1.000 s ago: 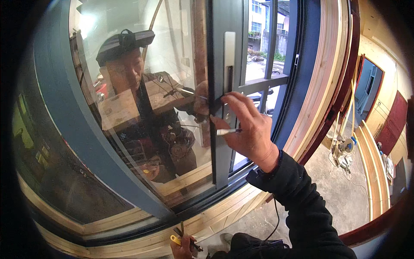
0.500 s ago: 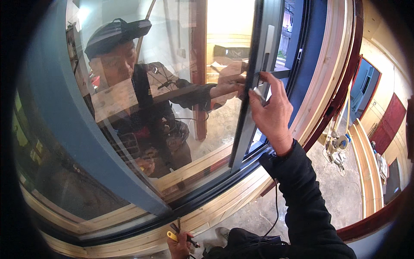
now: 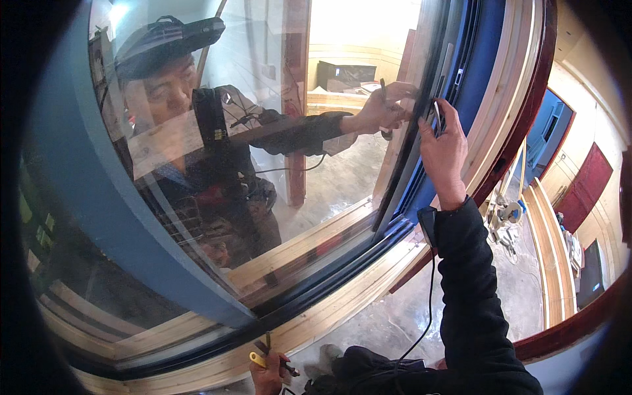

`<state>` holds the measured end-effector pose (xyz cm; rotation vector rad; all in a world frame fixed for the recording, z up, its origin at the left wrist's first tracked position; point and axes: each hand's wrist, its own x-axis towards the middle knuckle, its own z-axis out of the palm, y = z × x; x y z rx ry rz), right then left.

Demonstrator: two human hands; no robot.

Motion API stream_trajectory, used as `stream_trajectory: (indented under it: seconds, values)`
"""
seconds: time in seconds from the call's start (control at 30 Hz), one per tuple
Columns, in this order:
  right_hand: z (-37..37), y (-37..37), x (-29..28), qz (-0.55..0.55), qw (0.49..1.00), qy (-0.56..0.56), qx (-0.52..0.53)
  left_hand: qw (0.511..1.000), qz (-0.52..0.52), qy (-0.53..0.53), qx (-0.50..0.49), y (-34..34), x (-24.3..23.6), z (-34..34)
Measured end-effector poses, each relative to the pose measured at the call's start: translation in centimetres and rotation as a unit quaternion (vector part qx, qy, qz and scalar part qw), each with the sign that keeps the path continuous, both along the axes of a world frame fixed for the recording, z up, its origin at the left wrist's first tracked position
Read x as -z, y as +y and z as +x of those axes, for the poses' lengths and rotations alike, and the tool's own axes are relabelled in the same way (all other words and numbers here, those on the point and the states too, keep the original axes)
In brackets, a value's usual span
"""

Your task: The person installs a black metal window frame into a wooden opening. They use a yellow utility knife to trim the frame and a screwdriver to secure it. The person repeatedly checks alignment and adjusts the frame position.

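Note:
A glass sliding window sash with a dark metal edge stands in front of me. My right hand is closed on the pale window handle at the sash's right edge, thumb on one side and fingers on the other. Low in the view, my left hand is wrapped round a yellow-handled tool. Dark parts stick out above and beside that fist; what they belong to I cannot tell. The glass mirrors my arm and body.
A blue-grey upright crosses the left side. Wooden trim runs below the dark window track. At right are long wooden boards, a machine with a round wheel on the concrete floor, and a doorway. A cable hangs from my right sleeve.
The sash has slid right, closing the gap to the frame, and my right hand has moved right with its handle. My left hand keeps the yellow-handled tool and has barely shifted.

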<state>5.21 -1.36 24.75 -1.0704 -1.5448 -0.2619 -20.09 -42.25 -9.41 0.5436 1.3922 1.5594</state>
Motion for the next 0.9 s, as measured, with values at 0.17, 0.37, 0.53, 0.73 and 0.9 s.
stream_trajectory:
  seconds: [0.17,0.37,0.53,0.73,0.9]
  values:
    - [1.0,1.6,0.1,0.020,1.000,0.013,0.018,1.000,0.009,0.019,0.010,1.4,-0.9,-0.1]
    - [1.9,2.5,0.5,0.006,0.999,0.020,0.028,0.999,0.003,0.031,-0.027,2.9,-3.0,1.4]
    - [2.4,3.4,0.3,0.021,0.998,0.014,0.049,0.995,-0.031,0.073,-0.053,4.4,-2.7,2.4]
    - [3.3,3.9,0.3,0.021,0.999,0.021,0.026,0.994,-0.036,0.084,-0.053,5.1,-4.4,4.3]
    - [4.3,5.7,1.5,0.092,0.995,-0.002,0.028,0.977,-0.058,0.205,0.000,5.1,-6.0,5.0]
